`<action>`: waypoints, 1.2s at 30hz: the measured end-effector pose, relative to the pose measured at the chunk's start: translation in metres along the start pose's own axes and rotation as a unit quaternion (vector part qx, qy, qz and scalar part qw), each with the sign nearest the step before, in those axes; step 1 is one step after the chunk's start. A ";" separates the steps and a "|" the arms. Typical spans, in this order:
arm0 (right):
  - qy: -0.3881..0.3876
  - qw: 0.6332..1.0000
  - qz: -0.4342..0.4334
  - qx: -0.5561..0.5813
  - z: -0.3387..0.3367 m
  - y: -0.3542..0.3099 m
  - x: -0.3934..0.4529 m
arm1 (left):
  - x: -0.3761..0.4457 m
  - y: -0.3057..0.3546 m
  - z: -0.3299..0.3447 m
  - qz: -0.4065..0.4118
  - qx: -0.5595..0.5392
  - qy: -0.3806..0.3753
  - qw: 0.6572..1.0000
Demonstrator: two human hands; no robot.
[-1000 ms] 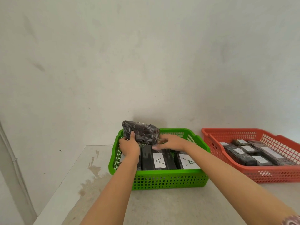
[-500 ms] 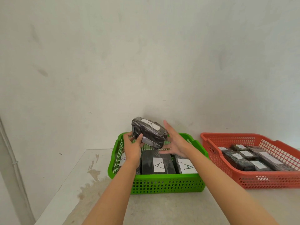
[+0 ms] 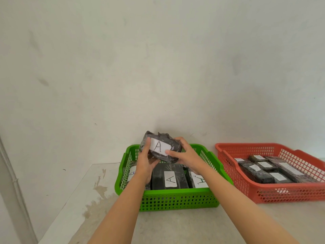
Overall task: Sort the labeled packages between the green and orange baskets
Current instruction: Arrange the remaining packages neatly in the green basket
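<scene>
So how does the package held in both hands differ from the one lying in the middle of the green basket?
The held package is up in the air above the green basket, tilted, gripped by the left hand and right hand. The middle package lies flat inside the basket, untouched. The held one looks crumpled, the middle one smoother. Both are dark, plastic-wrapped, with a white label reading A.
</scene>
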State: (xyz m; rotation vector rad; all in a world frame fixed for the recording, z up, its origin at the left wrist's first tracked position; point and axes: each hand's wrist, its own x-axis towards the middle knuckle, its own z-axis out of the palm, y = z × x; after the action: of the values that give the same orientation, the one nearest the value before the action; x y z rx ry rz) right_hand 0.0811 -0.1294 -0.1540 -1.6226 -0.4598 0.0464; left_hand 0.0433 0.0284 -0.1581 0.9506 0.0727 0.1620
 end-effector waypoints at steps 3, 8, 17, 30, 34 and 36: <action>0.005 0.999 0.028 -0.036 0.006 -0.010 -0.001 | 0.001 -0.001 0.000 -0.018 0.011 0.016 1.000; 0.098 0.993 -0.003 -0.061 0.009 -0.027 0.010 | 0.000 -0.001 0.001 -0.025 0.010 0.009 1.000; 0.156 0.978 -0.005 -0.136 0.008 -0.034 0.023 | 0.001 -0.001 0.001 -0.019 0.002 -0.016 1.000; -0.062 0.791 -0.144 -0.592 0.011 -0.043 0.000 | 0.004 0.000 -0.003 -0.030 -0.022 0.024 0.999; -0.059 0.774 -0.131 -0.617 0.015 -0.043 0.009 | 0.004 0.001 -0.002 -0.019 -0.028 0.014 0.999; -0.077 0.790 -0.123 -0.595 0.019 -0.044 0.017 | 0.005 0.001 -0.003 -0.013 -0.020 0.022 0.999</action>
State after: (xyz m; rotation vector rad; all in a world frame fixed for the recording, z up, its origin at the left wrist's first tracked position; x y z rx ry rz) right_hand 0.0790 -0.1043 -0.1100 -2.7951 -0.9326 -0.3923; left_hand 0.0480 0.0326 -0.1588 0.9064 0.1207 0.1603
